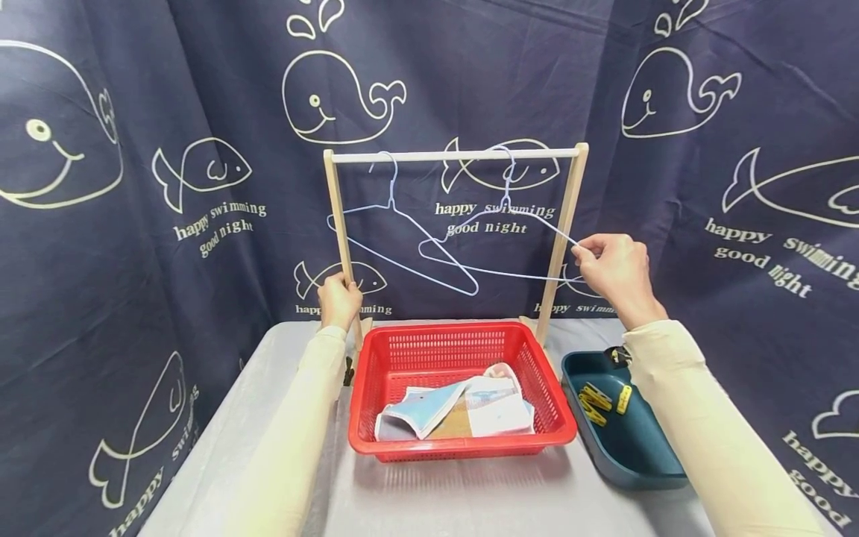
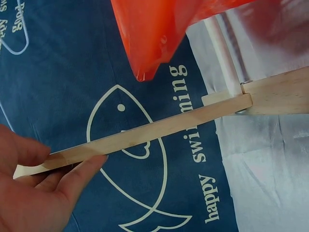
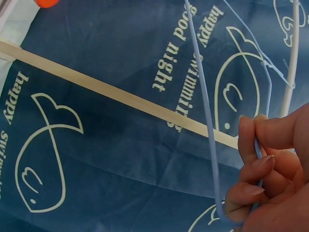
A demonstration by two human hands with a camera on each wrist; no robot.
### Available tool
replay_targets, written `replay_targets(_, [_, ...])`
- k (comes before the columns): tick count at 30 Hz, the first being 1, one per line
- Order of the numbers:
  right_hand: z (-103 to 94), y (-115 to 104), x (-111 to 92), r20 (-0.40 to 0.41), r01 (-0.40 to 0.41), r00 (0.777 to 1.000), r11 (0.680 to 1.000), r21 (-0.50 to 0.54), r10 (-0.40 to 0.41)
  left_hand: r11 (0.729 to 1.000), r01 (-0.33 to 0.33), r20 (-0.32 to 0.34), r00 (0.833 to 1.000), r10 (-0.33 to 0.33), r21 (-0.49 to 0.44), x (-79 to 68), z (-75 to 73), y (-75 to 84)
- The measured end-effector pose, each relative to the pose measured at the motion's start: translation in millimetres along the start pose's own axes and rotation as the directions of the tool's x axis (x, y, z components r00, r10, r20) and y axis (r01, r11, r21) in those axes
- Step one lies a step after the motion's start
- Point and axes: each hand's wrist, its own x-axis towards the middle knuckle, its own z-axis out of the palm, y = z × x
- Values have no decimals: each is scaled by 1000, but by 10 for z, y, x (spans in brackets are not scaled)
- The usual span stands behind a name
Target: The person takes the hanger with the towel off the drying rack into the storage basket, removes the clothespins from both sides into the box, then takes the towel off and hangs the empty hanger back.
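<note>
A small wooden rack with a white rail stands at the back. Two light blue wire hangers hang from it, a left hanger and a right hanger. My left hand grips the rack's left post partway down; the left wrist view shows fingers and thumb around the wooden post. My right hand pinches the right hanger's shoulder near its outer end. In the right wrist view, finger and thumb close on the blue wire while the hanger's lower bar runs beside the fingers.
Between my arms sits a red basket holding folded printed cloths. To its right is a dark teal tray with several yellow clothespins. A navy curtain with fish drawings hangs behind the grey-white tabletop.
</note>
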Motion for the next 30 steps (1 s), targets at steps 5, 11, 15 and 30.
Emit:
replay_targets(5, [55,65,15,40,-8,999,1000,4,8,1000,15,3,1000,-15,-3,-1,-4,24])
replay_targets(11, [69,103,40,69,-8,998,1000,6,8,1000,2,-5,1000,-2,9,23,8,-1])
replay_targets(15, [72,126,46,94,-21,995,1000,0,21,1000,-1,-10,1000,1,10,28,17,-13])
replay_targets(30, [74,152,3,148,-25,989,1000,3,24,1000,-4,30,1000,4,4,5,-57,28])
